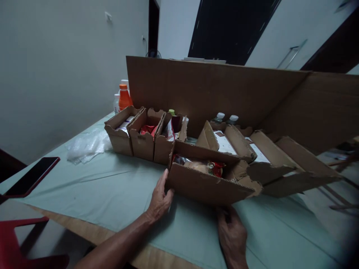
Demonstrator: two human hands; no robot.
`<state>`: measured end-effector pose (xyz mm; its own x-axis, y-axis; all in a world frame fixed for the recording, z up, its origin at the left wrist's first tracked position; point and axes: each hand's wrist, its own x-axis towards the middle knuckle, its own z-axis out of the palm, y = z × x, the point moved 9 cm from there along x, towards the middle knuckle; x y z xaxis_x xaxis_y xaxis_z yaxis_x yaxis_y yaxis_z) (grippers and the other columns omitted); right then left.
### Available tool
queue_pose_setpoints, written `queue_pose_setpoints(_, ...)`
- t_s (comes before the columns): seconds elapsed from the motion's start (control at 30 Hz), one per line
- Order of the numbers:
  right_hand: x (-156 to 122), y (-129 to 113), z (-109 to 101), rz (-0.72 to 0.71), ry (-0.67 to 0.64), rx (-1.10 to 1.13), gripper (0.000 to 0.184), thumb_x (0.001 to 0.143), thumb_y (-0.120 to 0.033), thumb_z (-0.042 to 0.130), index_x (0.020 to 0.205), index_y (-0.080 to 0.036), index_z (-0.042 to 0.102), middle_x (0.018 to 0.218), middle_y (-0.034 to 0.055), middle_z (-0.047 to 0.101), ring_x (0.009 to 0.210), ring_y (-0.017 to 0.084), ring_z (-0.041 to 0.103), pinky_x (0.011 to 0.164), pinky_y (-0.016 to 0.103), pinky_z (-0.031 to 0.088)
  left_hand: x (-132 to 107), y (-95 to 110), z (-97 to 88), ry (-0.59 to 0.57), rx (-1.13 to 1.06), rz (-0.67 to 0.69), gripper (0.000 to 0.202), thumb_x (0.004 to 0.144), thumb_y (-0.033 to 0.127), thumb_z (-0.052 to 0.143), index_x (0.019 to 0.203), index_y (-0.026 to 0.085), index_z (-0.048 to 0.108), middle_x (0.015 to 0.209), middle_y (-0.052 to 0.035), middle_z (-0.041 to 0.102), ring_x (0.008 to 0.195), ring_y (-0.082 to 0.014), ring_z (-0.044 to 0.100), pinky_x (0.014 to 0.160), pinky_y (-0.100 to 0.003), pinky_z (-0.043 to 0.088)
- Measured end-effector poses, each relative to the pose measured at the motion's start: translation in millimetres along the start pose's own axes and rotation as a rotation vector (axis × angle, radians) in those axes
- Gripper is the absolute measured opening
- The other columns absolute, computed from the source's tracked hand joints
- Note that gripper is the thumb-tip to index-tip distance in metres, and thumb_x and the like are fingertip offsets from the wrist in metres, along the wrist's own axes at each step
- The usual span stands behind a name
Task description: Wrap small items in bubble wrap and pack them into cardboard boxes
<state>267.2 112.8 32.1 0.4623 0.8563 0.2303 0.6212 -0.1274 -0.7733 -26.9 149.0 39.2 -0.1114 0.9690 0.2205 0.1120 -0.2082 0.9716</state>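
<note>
An open-topped cardboard box (207, 185) is between my two hands at the front of the row of boxes, slightly tilted. Inside it lie clear-wrapped packets (196, 164), one with a red and gold end. My left hand (161, 198) grips the box's left end, fingers along the side and thumb against the front. At the lower right edge, my right hand (232, 231) is closed with its fingertips tucked beneath the bottom, so they are partly hidden.
Three cardboard boxes (120, 140) with packets stand to the left, and more boxes (269, 164) lean on the right. Behind rises a tall cardboard panel (213, 86). Bubble wrap (89, 145), a phone (32, 175) and an orange bottle (124, 99) are at left. A red stool (14, 246) stands below.
</note>
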Motion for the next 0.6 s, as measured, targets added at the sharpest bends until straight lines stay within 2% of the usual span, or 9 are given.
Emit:
queue_pose_setpoints(0.23, 3.6, 0.4, -3.8, 0.004, 0.016, 0.013, 0.053, 0.078, -0.060, 0.050, 0.102, -0.017, 0.069, 0.093, 0.0132, 0.075, 0.073, 0.026, 0.066, 0.070, 0.036, 0.050, 2.1, -3.1, 5.6, -0.037, 0.017, 0.022, 0.078, 0.078, 0.015, 0.057, 0.153, 0.018, 0.038, 0.156, -0.0104, 0.044, 0.147, -0.0275, 0.037, 0.124, -0.044, 0.026)
queue_pose_setpoints(0.47, 6.9, 0.6, -6.9, 0.056, 0.007, -0.051, 0.055, 0.076, -0.055, 0.050, 0.109, -0.016, 0.069, 0.093, 0.0157, 0.073, 0.080, 0.033, 0.067, 0.067, 0.041, 0.049, 5.8, -0.7, 5.1, -0.045, 0.049, 0.042, 0.081, 0.074, 0.017, 0.058, 0.152, 0.017, 0.038, 0.154, -0.0109, 0.046, 0.143, -0.0285, 0.042, 0.121, -0.044, 0.032)
queue_pose_setpoints(0.6, 14.3, 2.8, -6.3, 0.019, 0.025, -0.135, 0.048, 0.077, -0.054, 0.051, 0.101, -0.017, 0.072, 0.087, 0.0173, 0.071, 0.073, 0.034, 0.064, 0.063, 0.044, 0.047, 10.7, 0.2, 5.8, -0.055, 0.090, 0.091, 0.086, 0.070, 0.018, 0.061, 0.152, 0.016, 0.037, 0.152, -0.0127, 0.048, 0.141, -0.0294, 0.045, 0.121, -0.042, 0.033)
